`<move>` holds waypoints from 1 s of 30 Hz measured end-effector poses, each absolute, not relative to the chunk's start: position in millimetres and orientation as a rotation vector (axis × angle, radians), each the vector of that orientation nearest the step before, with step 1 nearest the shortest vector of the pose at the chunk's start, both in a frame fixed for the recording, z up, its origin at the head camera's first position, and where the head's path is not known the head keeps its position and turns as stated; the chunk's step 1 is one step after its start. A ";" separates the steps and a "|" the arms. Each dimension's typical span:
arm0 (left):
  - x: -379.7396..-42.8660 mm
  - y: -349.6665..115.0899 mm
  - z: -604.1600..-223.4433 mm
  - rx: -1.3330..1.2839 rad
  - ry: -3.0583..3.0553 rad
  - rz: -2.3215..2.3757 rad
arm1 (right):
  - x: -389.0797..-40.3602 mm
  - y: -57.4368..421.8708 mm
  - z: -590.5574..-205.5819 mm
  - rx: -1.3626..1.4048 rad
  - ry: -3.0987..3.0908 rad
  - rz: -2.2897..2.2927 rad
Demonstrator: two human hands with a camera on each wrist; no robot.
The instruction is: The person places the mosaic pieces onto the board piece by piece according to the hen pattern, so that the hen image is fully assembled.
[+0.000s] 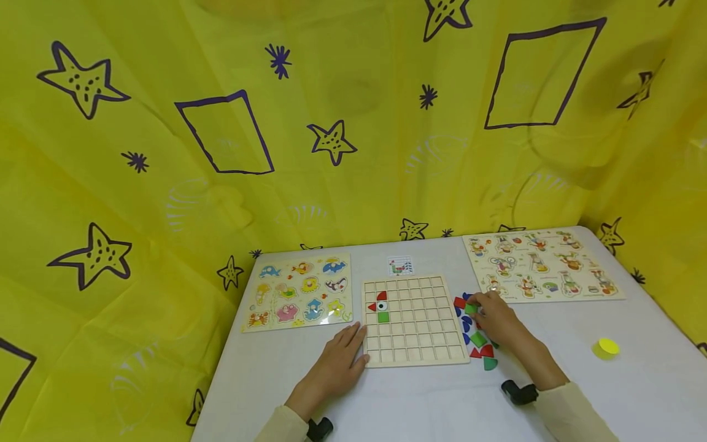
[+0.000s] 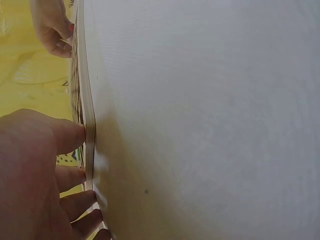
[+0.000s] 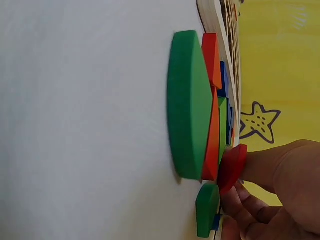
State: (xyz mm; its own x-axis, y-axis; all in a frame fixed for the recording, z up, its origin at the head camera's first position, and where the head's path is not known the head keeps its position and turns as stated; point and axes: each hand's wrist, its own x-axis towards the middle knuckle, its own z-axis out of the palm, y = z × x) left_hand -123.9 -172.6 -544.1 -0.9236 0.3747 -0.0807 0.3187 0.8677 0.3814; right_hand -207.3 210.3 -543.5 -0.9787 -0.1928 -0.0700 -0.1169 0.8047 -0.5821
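Note:
The left hand (image 1: 339, 362) rests at the near left corner of a wooden grid board (image 1: 414, 359), fingers extended and touching its edge; the left wrist view shows the fingertips along the board's side (image 2: 90, 150). On the grid lie a red quarter-round piece (image 1: 382, 296), a red triangle (image 1: 372, 307), a white square with an eye (image 1: 382, 306) and a green square (image 1: 383, 317). Over the loose pieces right of the board, the right hand (image 1: 497, 316) has its fingers bent, with a raised red curved piece (image 3: 234, 167) at the thumb. Its fingertips are partly hidden.
Loose green pieces (image 1: 490, 363), red and blue ones lie beside the board. A picture card (image 1: 400, 266) lies behind it. Animal puzzle boards stand left (image 1: 298, 291) and right (image 1: 544, 267). A yellow round object (image 1: 606, 348) sits at the right on the white table (image 1: 420, 405).

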 end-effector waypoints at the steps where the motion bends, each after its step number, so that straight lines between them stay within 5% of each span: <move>1: -123.9 -172.5 -544.3 0.540 2.886 0.551 | -207.5 210.5 -543.6 -0.250 2.872 -0.899; 11: -124.4 -172.4 -543.9 0.518 2.879 0.543 | -205.0 192.9 -522.0 -0.330 2.865 -0.951; 30: -123.7 -171.8 -543.3 0.513 2.886 0.541 | -187.7 78.3 -531.5 -0.518 2.790 -0.986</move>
